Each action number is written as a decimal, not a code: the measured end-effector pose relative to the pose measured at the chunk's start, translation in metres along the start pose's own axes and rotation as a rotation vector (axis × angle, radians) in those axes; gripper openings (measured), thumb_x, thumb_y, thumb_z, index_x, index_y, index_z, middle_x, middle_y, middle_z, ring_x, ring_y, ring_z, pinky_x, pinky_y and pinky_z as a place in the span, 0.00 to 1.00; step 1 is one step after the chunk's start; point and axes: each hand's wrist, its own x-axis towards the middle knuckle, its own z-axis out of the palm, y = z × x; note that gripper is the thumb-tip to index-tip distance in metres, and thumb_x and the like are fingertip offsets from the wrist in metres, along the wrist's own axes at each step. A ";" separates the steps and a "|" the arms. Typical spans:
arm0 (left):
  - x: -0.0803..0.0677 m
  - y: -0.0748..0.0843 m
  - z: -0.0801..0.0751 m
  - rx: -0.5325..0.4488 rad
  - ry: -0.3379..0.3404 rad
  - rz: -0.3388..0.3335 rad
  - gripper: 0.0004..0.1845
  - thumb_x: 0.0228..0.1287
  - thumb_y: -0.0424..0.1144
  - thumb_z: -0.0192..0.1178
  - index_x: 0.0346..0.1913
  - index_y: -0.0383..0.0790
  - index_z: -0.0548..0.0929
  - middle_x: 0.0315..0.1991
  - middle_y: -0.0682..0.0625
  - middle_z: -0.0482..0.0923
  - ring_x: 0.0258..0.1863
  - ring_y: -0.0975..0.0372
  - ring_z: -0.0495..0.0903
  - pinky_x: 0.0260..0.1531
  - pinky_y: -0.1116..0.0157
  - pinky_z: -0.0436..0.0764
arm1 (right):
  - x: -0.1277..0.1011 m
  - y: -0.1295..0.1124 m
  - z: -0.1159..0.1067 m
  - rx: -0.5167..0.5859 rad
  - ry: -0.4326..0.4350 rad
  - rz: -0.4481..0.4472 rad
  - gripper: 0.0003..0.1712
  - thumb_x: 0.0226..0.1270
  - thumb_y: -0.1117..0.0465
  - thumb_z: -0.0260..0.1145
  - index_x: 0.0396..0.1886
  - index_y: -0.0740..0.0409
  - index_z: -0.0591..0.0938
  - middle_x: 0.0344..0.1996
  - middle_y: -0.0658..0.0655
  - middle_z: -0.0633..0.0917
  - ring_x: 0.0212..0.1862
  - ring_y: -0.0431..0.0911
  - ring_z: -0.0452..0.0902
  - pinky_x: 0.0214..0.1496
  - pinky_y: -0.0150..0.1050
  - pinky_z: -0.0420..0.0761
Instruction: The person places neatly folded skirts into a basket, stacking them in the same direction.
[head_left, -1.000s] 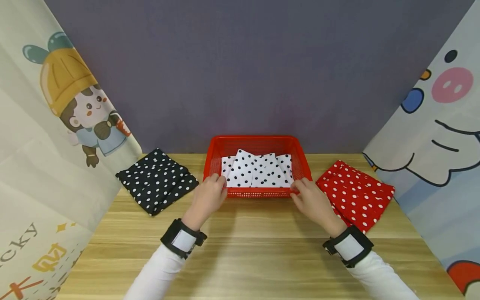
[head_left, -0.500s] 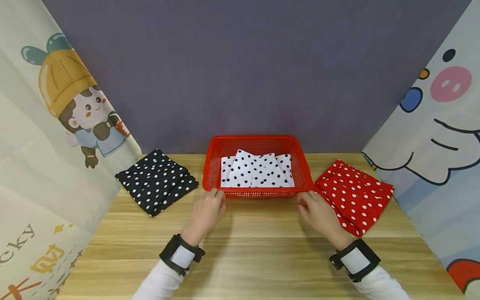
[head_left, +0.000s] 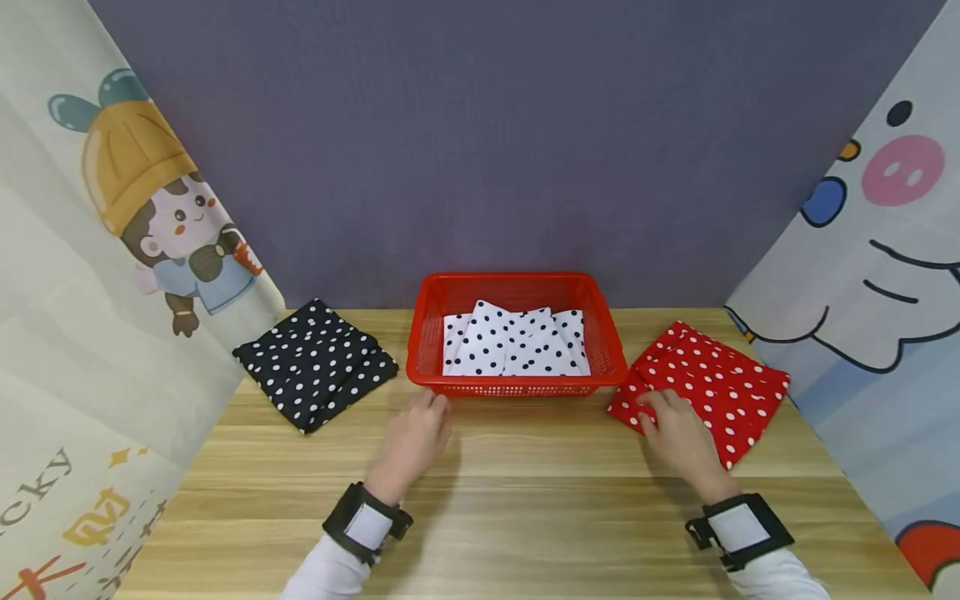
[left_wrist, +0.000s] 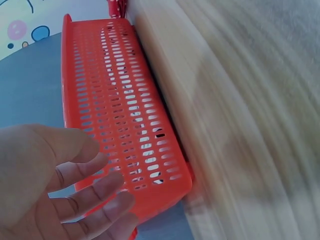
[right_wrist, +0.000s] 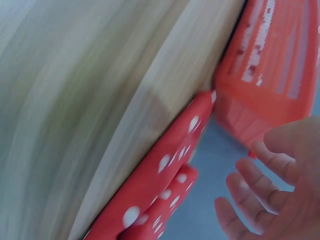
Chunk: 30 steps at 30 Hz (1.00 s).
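A red mesh basket [head_left: 517, 386] stands at the back middle of the wooden table [head_left: 525, 508], with a folded white cloth with black dots [head_left: 513, 342] inside. My left hand [head_left: 418, 429] lies just in front of the basket's front left corner, fingers relaxed and holding nothing; in the left wrist view the left hand [left_wrist: 60, 190] hovers close to the basket wall [left_wrist: 125, 115]. My right hand [head_left: 675, 433] reaches the near left edge of a folded red cloth with white dots [head_left: 720, 383]. In the right wrist view its fingers [right_wrist: 250, 180] are spread beside the red cloth [right_wrist: 160, 185].
A folded black cloth with white dots [head_left: 315, 362] lies left of the basket. Printed cartoon curtains [head_left: 90, 275] hang along both sides, and a purple wall [head_left: 495, 142] closes the back. Bare wood stretches in front of the hands.
Both hands have let go of the basket's front rim and drawn back. The right hand has moved right onto the red cloth's edge; the left stays near the basket's corner.
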 end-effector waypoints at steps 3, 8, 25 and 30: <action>-0.002 0.003 0.002 -0.010 -0.034 -0.002 0.08 0.47 0.35 0.66 0.33 0.42 0.79 0.30 0.51 0.73 0.29 0.57 0.74 0.18 0.64 0.73 | -0.001 0.016 -0.003 -0.037 0.023 0.013 0.20 0.50 0.65 0.70 0.44 0.67 0.77 0.39 0.69 0.77 0.38 0.62 0.76 0.35 0.55 0.79; -0.004 0.006 0.005 -0.011 -0.065 -0.004 0.10 0.48 0.36 0.66 0.36 0.41 0.80 0.33 0.50 0.75 0.31 0.56 0.76 0.22 0.62 0.76 | -0.005 0.038 -0.005 -0.093 -0.034 0.071 0.26 0.50 0.63 0.70 0.50 0.69 0.75 0.44 0.74 0.76 0.42 0.66 0.73 0.39 0.60 0.76; -0.011 0.015 0.014 -0.010 -0.187 0.104 0.22 0.48 0.39 0.68 0.48 0.36 0.78 0.47 0.43 0.77 0.44 0.50 0.76 0.44 0.55 0.77 | -0.020 0.076 -0.005 -0.153 -0.262 0.195 0.29 0.55 0.61 0.66 0.55 0.71 0.71 0.49 0.78 0.70 0.48 0.71 0.67 0.41 0.67 0.72; -0.011 0.022 0.014 -0.021 -0.183 0.137 0.23 0.49 0.41 0.67 0.48 0.35 0.78 0.48 0.42 0.76 0.45 0.51 0.76 0.46 0.55 0.77 | -0.024 0.077 -0.003 -0.163 -0.295 0.188 0.29 0.56 0.60 0.66 0.56 0.67 0.72 0.48 0.77 0.73 0.46 0.70 0.70 0.39 0.65 0.74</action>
